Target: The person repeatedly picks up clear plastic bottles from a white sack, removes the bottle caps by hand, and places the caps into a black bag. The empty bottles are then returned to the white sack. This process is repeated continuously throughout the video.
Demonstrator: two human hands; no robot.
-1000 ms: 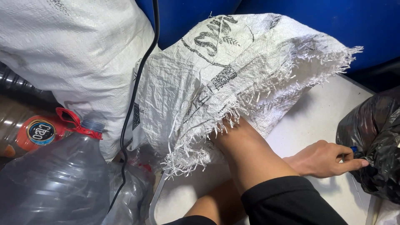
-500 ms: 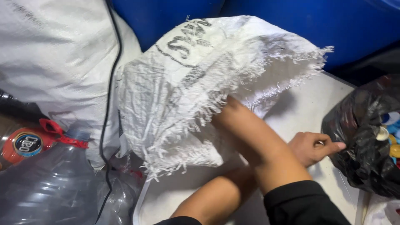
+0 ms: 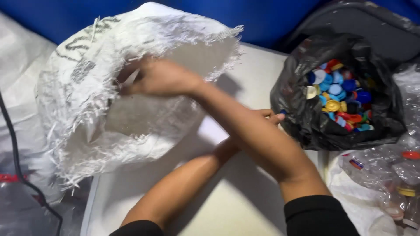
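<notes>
The fingers (image 3: pixel 131 81) of the right hand (image 3: pixel 164 78) lie loosely stretched inside the mouth of the white woven plastic sack (image 3: pixel 87 100) at the left, against its inner wall. Motion blur hides whether they pinch the cloth, and I cannot tell.

The sack lies on its side on the pale table (image 3: pixel 245 196), its frayed rim gaping toward the person. It looks light, limp and a little slick. It would slump if let go, so the doubled cloth just behind the fraying edge is probably the best place to grip it.

The right forearm crosses over the left, hiding most of the left hand (image 3: pixel 269 116). That hand's fingertips reach the edge of the crumpled black plastic bag (image 3: pixel 302 118) of coloured bottle caps (image 3: pixel 337 96) (grip unclear, something small and blue beside them). Clear crushed plastic bottles (image 3: pixel 389 175) lie at the far right.

Half a second ago the right hand was out of sight, deep in the sack. Now it shows at the mouth.
</notes>
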